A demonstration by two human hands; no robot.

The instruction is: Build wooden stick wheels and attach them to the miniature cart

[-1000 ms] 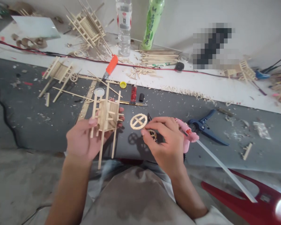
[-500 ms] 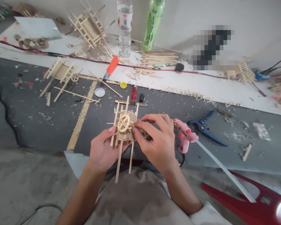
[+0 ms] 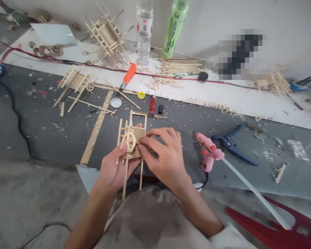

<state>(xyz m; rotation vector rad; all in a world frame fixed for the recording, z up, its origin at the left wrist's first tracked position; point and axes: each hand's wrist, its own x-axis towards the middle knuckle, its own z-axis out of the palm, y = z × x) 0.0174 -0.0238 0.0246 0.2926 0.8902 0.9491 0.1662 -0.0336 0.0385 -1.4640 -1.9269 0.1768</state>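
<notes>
A small wooden model cart (image 3: 138,133) with long shafts is held over the front of the table by my left hand (image 3: 111,169), its thumb beside the spoked wooden wheel (image 3: 129,141). That wheel faces up on the cart's body. My right hand (image 3: 167,152) is closed at the cart's right side; thumb and forefinger pinch the end of a short wooden stick (image 3: 138,142) near the wheel's hub. The fingertips partly cover this stick. The left fingers under the cart are mostly hidden.
A pink glue gun (image 3: 208,152) with a long glue stick lies right of my hands, beside blue cutters (image 3: 230,145). Behind are an orange-handled knife (image 3: 128,76), a red bottle (image 3: 152,104), another model cart (image 3: 76,81), wooden sticks (image 3: 181,65) and two bottles.
Both hands and the cart have shifted slightly left relative to the table, and the cart has tilted a little. My right fingers stay pinched beside the wheel.
</notes>
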